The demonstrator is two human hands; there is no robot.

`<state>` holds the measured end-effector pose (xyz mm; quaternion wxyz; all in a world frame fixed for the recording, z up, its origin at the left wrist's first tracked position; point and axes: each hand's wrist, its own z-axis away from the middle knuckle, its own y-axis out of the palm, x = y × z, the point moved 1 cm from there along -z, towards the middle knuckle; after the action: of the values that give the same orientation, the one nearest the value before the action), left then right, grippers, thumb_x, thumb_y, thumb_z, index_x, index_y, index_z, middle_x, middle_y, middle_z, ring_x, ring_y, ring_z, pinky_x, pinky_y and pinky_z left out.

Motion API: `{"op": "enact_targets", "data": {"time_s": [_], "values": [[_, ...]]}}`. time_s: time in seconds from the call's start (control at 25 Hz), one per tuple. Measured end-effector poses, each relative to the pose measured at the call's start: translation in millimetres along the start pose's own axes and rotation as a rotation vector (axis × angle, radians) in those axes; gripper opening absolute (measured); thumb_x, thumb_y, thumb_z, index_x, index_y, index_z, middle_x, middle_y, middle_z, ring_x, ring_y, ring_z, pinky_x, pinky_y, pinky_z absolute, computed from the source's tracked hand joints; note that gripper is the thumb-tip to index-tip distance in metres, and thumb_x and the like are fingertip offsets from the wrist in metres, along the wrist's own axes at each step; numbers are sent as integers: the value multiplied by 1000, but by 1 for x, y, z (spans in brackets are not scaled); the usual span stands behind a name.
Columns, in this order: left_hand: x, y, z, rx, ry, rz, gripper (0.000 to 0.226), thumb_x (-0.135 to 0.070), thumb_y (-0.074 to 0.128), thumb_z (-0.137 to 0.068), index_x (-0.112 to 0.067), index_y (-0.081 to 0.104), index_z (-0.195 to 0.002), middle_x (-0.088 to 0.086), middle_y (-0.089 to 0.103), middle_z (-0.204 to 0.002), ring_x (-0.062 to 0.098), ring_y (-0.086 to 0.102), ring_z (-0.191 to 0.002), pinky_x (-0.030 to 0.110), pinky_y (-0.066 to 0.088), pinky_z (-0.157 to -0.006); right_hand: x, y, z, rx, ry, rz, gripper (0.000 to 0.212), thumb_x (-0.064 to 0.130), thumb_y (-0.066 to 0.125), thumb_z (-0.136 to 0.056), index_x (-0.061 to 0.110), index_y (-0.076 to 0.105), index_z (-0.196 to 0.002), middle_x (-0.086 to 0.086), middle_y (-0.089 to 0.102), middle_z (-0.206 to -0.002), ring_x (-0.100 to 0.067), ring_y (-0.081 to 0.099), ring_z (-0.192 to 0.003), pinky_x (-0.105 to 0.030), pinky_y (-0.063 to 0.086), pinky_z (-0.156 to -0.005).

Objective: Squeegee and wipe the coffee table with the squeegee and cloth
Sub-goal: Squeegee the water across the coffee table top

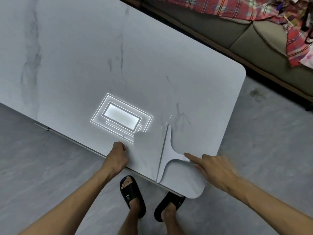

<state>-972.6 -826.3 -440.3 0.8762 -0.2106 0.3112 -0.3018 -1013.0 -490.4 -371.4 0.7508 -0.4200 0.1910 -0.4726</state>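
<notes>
Right hand (216,168) grips the white T-shaped plastic squeegee (168,150), left hand (116,155) fisted at 9 o'clock on the grey marble-look coffee table (84,56) — blade (163,153) probably wants flat, steady pressure.

Counter (84,56): cut off at left and top edges. Squeegee (166,150): handle end hidden under right hand (216,170), which is motion-blurred. Left hand (117,155): fingers (122,146) curled under, contents undeterminable. Sofa (220,31): cropped top and right.

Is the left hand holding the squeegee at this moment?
No, the right hand holds the squeegee by its handle, while the left hand rests on the coffee table edge.
</notes>
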Motion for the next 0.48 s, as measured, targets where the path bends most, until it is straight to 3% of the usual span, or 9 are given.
{"op": "enact_targets", "data": {"time_s": [0.16, 0.36, 0.48], "values": [[-12, 3, 3, -58, -12, 58, 23, -1, 42, -77, -14, 41, -95, 6, 52, -76, 20, 45, -60, 31, 31, -50, -6, -35, -19, -70, -30, 9, 46, 54, 16, -98, 56, 12, -143, 8, 59, -86, -18, 62, -71, -31, 40, -56], [-17, 14, -5, -172, -101, 152, 21, -5, 45, -74, -18, 41, -90, 6, 56, -77, 22, 50, -63, 30, 32, -50, 37, -57, -109, -131, -245, -32, 42, 49, 23, -100, 53, 24, -142, 2, 63, -91, -27, 62, -78, -31, 31, -61], [-26, 30, -6, -194, -149, 165, 19, -8, 46, -77, -20, 40, -91, 3, 56, -78, 19, 50, -64, 30, 31, -50, 26, -56, -132, -120, -253, -32, 41, 44, 25, -103, 51, 26, -143, -1, 65, -94, -30, 61, -81, -32, 33, -63]]}}
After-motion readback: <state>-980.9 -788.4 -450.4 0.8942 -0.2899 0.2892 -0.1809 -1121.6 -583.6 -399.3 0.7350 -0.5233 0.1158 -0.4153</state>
